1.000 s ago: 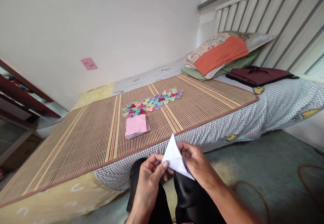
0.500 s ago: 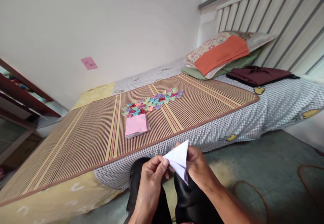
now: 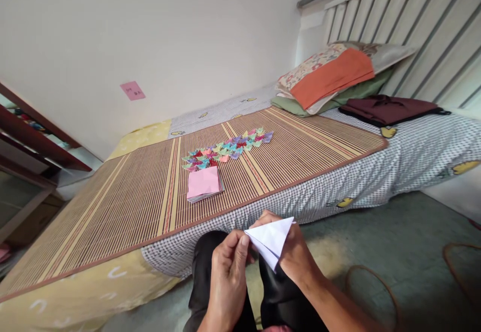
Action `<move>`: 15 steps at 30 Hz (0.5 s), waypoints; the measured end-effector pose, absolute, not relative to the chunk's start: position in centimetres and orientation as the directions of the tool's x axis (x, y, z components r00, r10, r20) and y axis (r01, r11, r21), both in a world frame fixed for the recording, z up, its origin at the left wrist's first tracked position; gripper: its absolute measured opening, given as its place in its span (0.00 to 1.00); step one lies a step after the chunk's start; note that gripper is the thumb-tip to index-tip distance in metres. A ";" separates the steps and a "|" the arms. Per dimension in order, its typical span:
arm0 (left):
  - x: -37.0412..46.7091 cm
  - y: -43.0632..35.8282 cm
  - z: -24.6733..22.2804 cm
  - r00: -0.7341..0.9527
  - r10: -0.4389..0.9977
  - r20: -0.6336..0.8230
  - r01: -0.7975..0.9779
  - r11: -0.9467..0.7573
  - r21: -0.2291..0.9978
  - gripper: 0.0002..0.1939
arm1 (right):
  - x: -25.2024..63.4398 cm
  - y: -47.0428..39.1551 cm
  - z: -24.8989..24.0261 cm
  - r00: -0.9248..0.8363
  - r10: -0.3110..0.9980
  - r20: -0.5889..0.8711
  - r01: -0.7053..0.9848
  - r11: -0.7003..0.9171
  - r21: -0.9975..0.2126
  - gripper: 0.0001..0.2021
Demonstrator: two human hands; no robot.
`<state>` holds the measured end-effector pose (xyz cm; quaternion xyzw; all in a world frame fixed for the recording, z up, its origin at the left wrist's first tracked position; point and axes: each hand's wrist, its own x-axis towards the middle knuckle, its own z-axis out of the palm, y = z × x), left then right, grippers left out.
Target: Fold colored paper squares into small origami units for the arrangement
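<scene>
A folded pale lavender paper (image 3: 271,238) with pointed corners is held over my lap. My left hand (image 3: 231,264) pinches its left corner between thumb and fingers. Behind the paper's right side, my right hand (image 3: 295,252) grips it, its fingers partly hidden by the sheet. On the striped mat (image 3: 124,212) lies a stack of square papers (image 3: 204,182) with a pink sheet on top. Just beyond the stack, several small folded paper pieces (image 3: 240,144) in many colours stand in rows.
Pillows with an orange cloth (image 3: 334,79) and a maroon bag (image 3: 389,110) lie at the bed's right end. A pink note (image 3: 132,90) is on the wall. A cord (image 3: 376,272) curls on the floor.
The paper has turned so that its broad face shows more and its top point reaches further right. My right hand has shifted behind it, while my left hand keeps its pinch.
</scene>
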<state>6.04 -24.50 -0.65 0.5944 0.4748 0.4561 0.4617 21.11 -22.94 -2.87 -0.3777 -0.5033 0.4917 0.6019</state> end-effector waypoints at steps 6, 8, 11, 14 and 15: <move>6.4 -24.6 0.1 0.185 0.981 0.058 0.176 -0.091 0.980 0.24 | 20.6 -23.1 -3.9 0.129 0.929 0.346 -0.155 0.363 -0.919 0.07; 6.5 -24.6 0.1 0.202 0.979 0.032 0.164 -0.066 0.984 0.24 | 20.6 -23.2 -3.8 0.132 0.920 0.369 -0.137 0.386 -0.912 0.05; 6.4 -24.4 -0.1 0.216 0.976 -0.004 0.096 -0.017 0.995 0.22 | 20.7 -23.2 -3.6 0.099 0.935 0.341 -0.159 0.353 -0.922 0.05; 6.2 -24.1 -0.4 0.215 0.976 -0.030 -0.040 0.040 0.998 0.21 | 20.6 -23.1 -3.7 0.041 0.967 0.250 -0.245 0.252 -0.936 0.10; 6.1 -24.0 -0.4 0.204 0.979 -0.031 -0.078 0.047 0.996 0.21 | 20.5 -23.0 -3.8 0.021 0.976 0.217 -0.283 0.214 -0.935 0.11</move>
